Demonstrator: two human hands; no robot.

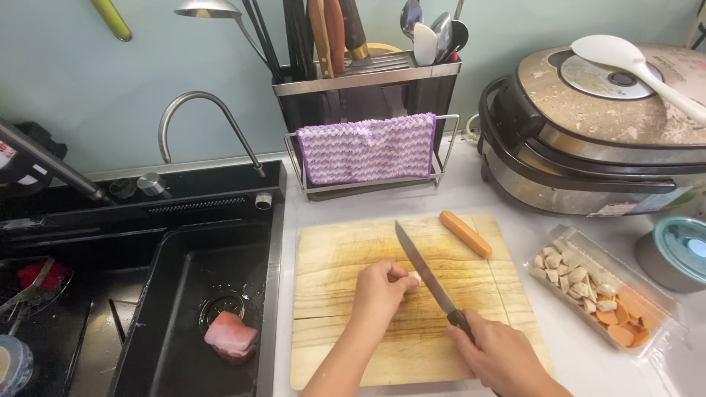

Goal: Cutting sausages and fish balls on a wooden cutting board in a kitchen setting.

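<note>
Right hand [500, 356], lower right of frame: closed around the dark handle of a long steel-bladed kitchen knife [423, 272].

Left hand [379, 290], lower centre: fingers curled, pinning a small pale food piece [414, 279] to the worn wooden cutting board [331, 294]. The blade lies just beside the fingertips; a slip could nick them.

Orange sausage [465, 234], board's upper right edge: may roll onto the white surface [471, 198].

Clear plastic tray of cut pieces [599, 294], right.

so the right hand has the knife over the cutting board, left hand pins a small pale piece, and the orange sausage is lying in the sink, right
Not quite. The head view shows the orange sausage lying on the wooden cutting board, near its far right corner, not in the sink. The rest holds: the right hand has the knife, and the left hand pins the small pale piece.
</note>
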